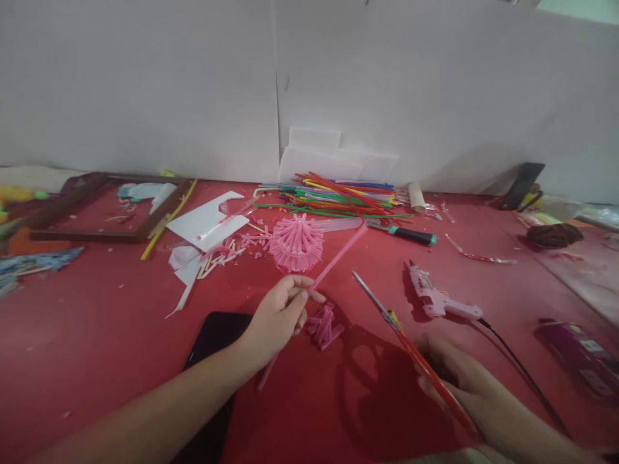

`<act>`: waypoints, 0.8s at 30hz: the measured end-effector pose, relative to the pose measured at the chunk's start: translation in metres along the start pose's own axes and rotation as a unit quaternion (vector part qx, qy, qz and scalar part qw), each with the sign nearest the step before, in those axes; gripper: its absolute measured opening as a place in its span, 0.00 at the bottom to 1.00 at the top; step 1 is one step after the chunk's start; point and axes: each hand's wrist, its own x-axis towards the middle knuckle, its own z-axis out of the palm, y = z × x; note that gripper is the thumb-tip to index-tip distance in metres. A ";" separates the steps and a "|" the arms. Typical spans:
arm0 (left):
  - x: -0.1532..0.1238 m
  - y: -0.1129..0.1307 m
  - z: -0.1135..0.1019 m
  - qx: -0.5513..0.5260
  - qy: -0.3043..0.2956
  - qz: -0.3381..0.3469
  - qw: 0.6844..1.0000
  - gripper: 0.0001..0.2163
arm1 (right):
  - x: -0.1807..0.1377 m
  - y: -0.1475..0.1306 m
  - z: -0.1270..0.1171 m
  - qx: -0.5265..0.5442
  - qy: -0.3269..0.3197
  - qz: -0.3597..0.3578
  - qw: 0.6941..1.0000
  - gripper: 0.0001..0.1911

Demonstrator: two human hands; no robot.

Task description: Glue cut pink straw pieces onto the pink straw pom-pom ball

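My left hand [280,312] pinches a long pink pipe cleaner [336,258] that slants from lower left to upper right. Scissors [411,348] with red-orange handles are held in my right hand [449,377], blades pointing up and left, apart from the pipe cleaner. Fingers of that hand are partly hidden behind the handles. Below the left fingertips lies a small pile of cut pink pieces [325,327]. Just beyond the left hand stands a round, ribbed pink dome [296,243] built of short pink lengths.
Coloured pipe cleaners [338,195] lie bundled at the back, near a utility knife [411,234]. A pink glue gun [438,298] with its cord is on the right. A dark phone-like slab [207,341] lies under my left forearm. White card [207,222] and a brown frame [91,236] are left.
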 end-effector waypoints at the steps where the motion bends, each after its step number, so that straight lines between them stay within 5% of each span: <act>1: 0.000 0.000 0.000 0.013 0.001 0.006 1.000 0.06 | -0.004 0.004 0.002 0.011 0.013 0.010 1.000 0.16; 8: 0.000 0.003 0.002 0.062 -0.017 0.021 0.998 0.05 | -0.020 0.021 -0.006 0.003 0.063 0.078 0.995 0.27; 13: -0.002 0.003 0.005 0.073 -0.018 0.006 0.997 0.06 | -0.010 -0.008 -0.005 -0.046 -0.100 0.075 0.991 0.20; 16: -0.002 0.003 0.007 0.085 -0.026 0.001 0.996 0.05 | -0.005 -0.020 0.000 -0.037 -0.142 0.091 0.985 0.19; 24: 0.001 0.003 0.007 0.076 -0.039 -0.021 0.996 0.04 | 0.001 -0.028 -0.002 -0.056 -0.047 0.020 0.997 0.24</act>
